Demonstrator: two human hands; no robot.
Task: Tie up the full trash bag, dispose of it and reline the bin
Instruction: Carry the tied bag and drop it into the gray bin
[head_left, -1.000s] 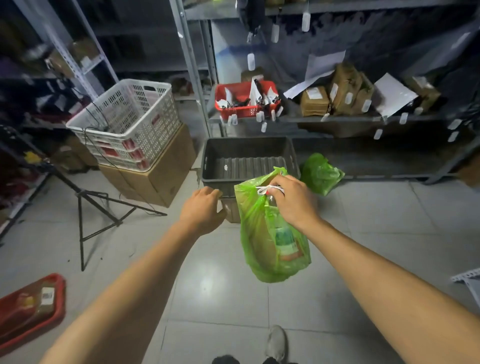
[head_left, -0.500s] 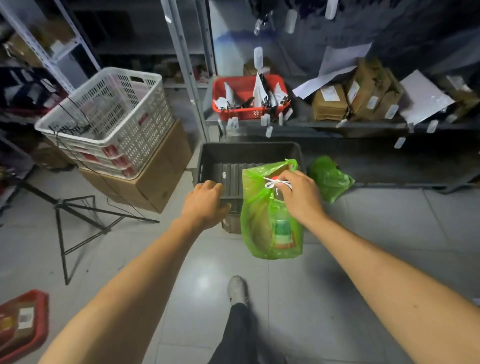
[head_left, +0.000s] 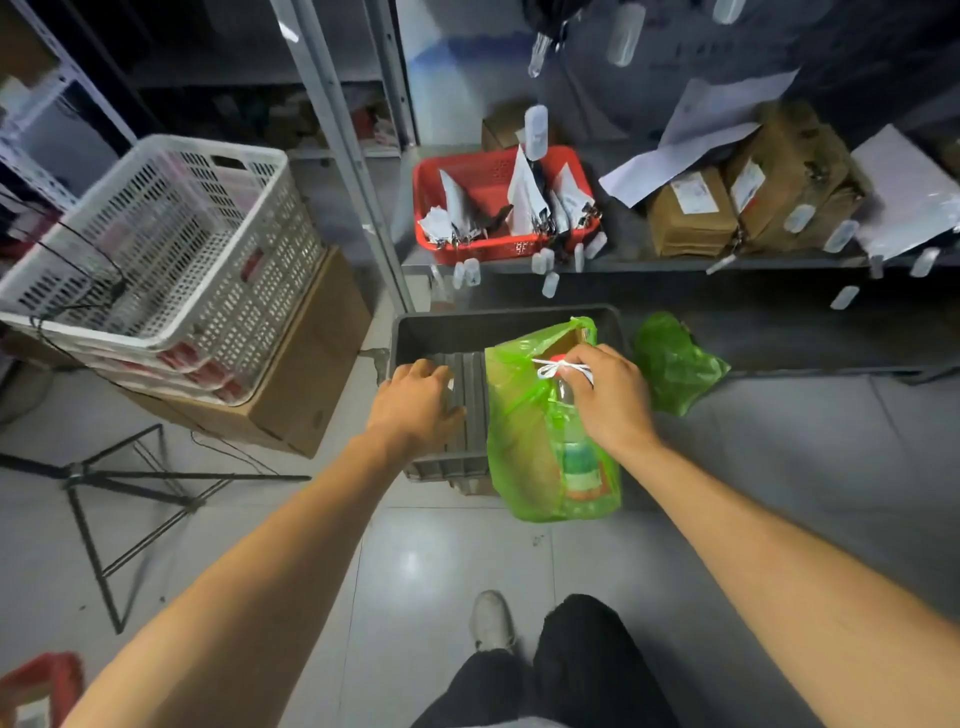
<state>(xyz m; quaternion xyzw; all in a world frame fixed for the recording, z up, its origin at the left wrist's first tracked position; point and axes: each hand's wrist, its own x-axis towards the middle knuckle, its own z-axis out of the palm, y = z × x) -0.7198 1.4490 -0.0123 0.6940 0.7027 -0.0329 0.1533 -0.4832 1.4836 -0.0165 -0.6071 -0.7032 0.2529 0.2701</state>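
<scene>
A full green trash bag (head_left: 540, 447) hangs in the air in front of a dark grey bin (head_left: 441, 332) on the floor. Its neck is tied with a white string. My right hand (head_left: 608, 400) grips the bag at the tied top. A bottle and cardboard show through the thin plastic. My left hand (head_left: 415, 405) hovers over the bin's near left part, fingers loosely curled and holding nothing. A second, crumpled green bag (head_left: 675, 364) lies on the floor to the right of the bin.
A white slatted crate (head_left: 156, 244) sits on a cardboard box (head_left: 311, 353) at the left. A black tripod (head_left: 130, 478) stands on the tiled floor. Metal shelves behind hold a red basket (head_left: 498, 202) and brown parcels (head_left: 727, 197). My legs (head_left: 545, 670) show below.
I have stepped closer to the bin. The bag in my right hand now hangs over the bin's near edge, and my left hand has reached over the bin.
</scene>
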